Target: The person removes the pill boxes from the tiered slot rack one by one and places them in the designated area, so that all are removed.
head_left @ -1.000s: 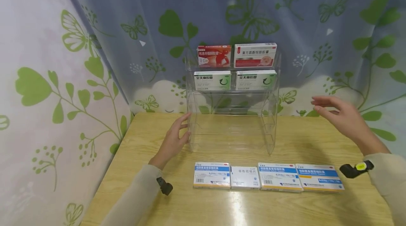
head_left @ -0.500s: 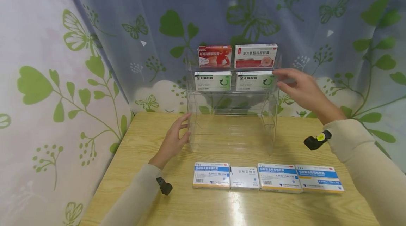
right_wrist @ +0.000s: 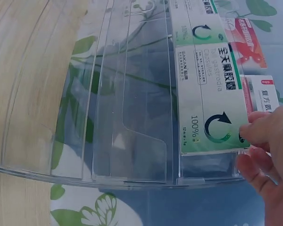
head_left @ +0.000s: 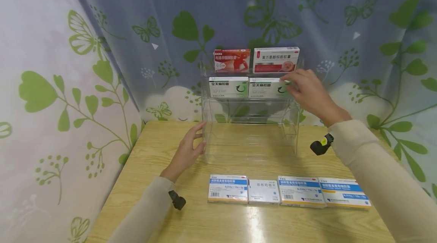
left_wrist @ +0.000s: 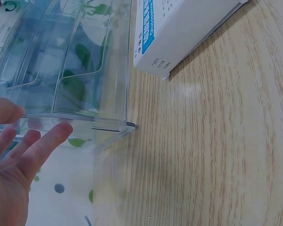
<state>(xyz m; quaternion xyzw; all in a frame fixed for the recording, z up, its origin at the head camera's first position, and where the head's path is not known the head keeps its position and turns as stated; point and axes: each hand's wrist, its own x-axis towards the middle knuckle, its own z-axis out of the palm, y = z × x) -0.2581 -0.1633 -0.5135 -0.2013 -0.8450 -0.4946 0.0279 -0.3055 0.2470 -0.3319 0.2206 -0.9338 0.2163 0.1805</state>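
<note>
A clear tiered display rack (head_left: 250, 155) stands on the table with medicine boxes on its two upper tiers. My left hand (head_left: 186, 151) rests its fingertips against the rack's left side panel, fingers fairly straight. On the second tier, my right hand (head_left: 312, 93) pinches the right end of a green-and-white medicine box (head_left: 264, 88). In the right wrist view its thumb (right_wrist: 257, 132) lies on that box's front corner. A matching green-and-white box (head_left: 228, 87) sits directly to the left, edge to edge. Above them are a red box (head_left: 232, 61) and a white-and-red box (head_left: 275, 60).
In front of the rack, a row of boxes lies flat: a blue-and-white box (head_left: 228, 189), a smaller white box (head_left: 263, 191), and two more blue-and-white ones, including the rightmost box (head_left: 341, 193). A patterned curtain (head_left: 164, 27) hangs behind the wooden table (head_left: 164, 133).
My right hand has come in from the right to the second tier and slid the right green-and-white medicine box left against its neighbour. The left hand has stayed at the rack's side.
</note>
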